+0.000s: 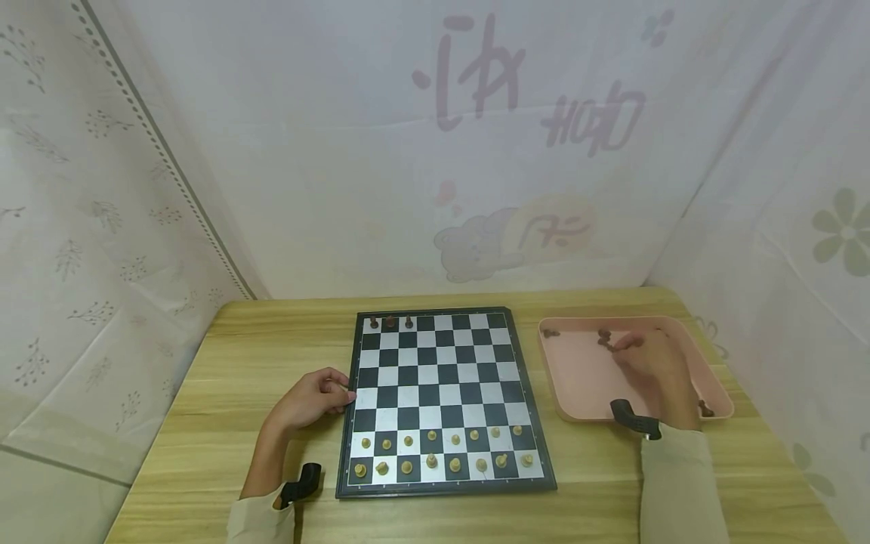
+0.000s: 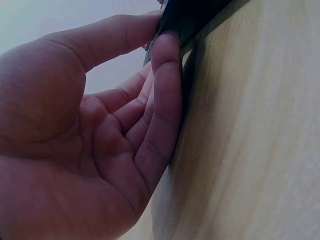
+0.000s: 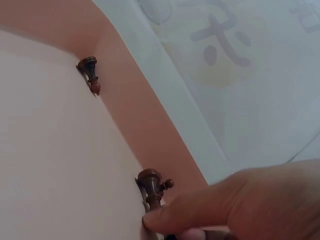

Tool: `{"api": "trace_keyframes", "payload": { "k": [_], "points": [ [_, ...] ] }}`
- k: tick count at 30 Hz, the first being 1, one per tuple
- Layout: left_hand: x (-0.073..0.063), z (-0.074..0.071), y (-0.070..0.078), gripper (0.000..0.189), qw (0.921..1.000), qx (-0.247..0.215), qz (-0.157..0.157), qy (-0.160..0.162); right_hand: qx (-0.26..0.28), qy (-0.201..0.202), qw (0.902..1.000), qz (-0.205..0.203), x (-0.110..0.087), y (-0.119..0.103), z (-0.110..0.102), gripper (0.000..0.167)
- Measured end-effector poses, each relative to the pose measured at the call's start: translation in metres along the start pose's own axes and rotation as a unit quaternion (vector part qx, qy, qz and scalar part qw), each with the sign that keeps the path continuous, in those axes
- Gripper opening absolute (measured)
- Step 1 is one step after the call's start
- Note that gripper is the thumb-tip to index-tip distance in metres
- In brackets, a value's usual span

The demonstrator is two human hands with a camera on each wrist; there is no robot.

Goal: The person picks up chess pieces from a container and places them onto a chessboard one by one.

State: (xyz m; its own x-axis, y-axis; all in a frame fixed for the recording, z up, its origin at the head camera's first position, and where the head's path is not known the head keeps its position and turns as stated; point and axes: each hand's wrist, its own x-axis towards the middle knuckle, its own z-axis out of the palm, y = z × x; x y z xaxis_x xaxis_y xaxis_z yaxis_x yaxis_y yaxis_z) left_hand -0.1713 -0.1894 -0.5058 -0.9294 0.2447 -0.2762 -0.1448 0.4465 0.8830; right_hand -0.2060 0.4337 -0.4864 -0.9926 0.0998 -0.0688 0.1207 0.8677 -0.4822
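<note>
Behind the right fingers (image 3: 187, 212), dark chess piece (image 3: 150, 183) half-hidden.

brown chessman (image 3: 150, 182): partly behind right fingers (image 3: 175, 216) | left sleeve (image 1: 258, 521): cut off

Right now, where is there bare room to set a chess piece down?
Free: the middle of the chessboard, between three brown chess pieces on the far row and two near rows of cream chess pieces; the near-left floor of the pink tray. Crowded: those near rows, and the tray's far wall, where loose brown pieces meet the right hand.
</note>
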Motion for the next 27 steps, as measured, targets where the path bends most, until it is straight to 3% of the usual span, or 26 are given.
{"api": "trace_keyframes", "payload": {
  "k": [7, 13, 24, 27],
  "points": [
    [-0.0006, -0.0003, 0.0007, 0.027, 0.9999, -0.005, 0.008, -0.004, 0.020, 0.097, 0.9916, -0.082, 0.0033, 0.0033, -0.0003, 0.006],
    [-0.0014, -0.0005, 0.0012, 0.029, 0.9999, -0.003, 0.013, -0.002, 0.011, 0.097, 0.9879, -0.121, 0.0028, -0.0020, -0.0040, 0.005],
    [-0.0009, -0.0011, 0.0018, 0.029, 0.9999, 0.000, 0.011, 0.000, 0.010, 0.097, 0.9868, -0.130, 0.0032, -0.0035, -0.0023, 0.013],
    [-0.0007, -0.0007, 0.0017, 0.029, 0.9999, -0.001, 0.013, -0.001, 0.013, 0.099, 0.9837, -0.149, 0.0044, -0.0013, 0.0000, 0.016]
  ]
}}
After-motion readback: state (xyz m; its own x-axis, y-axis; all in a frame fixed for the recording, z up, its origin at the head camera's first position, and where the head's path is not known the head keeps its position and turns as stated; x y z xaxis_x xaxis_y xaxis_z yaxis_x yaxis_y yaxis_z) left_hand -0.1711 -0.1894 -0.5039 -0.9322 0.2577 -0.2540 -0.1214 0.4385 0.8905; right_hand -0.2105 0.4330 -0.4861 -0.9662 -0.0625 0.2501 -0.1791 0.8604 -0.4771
